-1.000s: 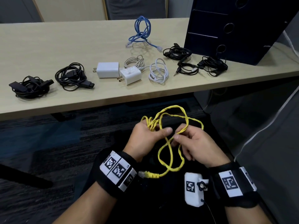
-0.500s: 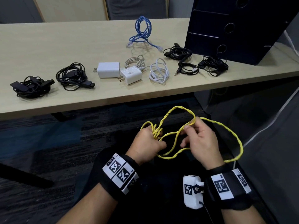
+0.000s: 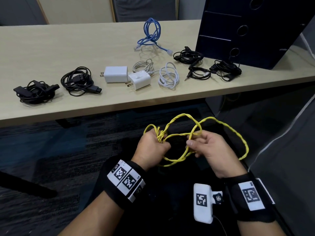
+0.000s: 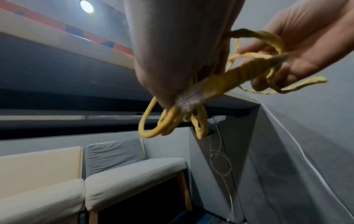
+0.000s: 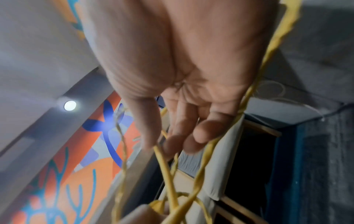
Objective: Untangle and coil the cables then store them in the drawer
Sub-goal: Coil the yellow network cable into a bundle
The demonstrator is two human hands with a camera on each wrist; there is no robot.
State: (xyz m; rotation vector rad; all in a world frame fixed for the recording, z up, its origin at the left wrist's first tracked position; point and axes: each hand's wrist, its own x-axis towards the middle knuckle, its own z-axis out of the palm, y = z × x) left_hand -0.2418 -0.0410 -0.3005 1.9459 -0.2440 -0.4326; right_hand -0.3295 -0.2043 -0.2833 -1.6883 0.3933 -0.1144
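Note:
A tangled yellow cable [image 3: 226, 128] hangs in loops between my two hands, below the table's front edge. My left hand [image 3: 151, 145] grips a bunch of its strands in a fist; the left wrist view shows the yellow cable [image 4: 220, 84] with its clear plug end sticking out under my fingers. My right hand [image 3: 206, 147] pinches a crossing of the loops between thumb and fingers. In the right wrist view the yellow cable [image 5: 210, 151] runs over the curled fingers. The dark drawer unit [image 3: 252, 29] stands on the table at the back right, drawers closed.
On the wooden table [image 3: 51, 48] lie a blue cable [image 3: 150, 34], two white chargers [image 3: 117, 74], white cables [image 3: 168, 75] and several black cable bundles [image 3: 78, 80]. Dark carpet lies under my hands. A grey panel rises at the right.
My right hand has pulled a long loop of yellow cable out to the right and shifted its pinch to a crossing. The left fist stays on the bundle. The dangling plug end is out of sight in the head view.

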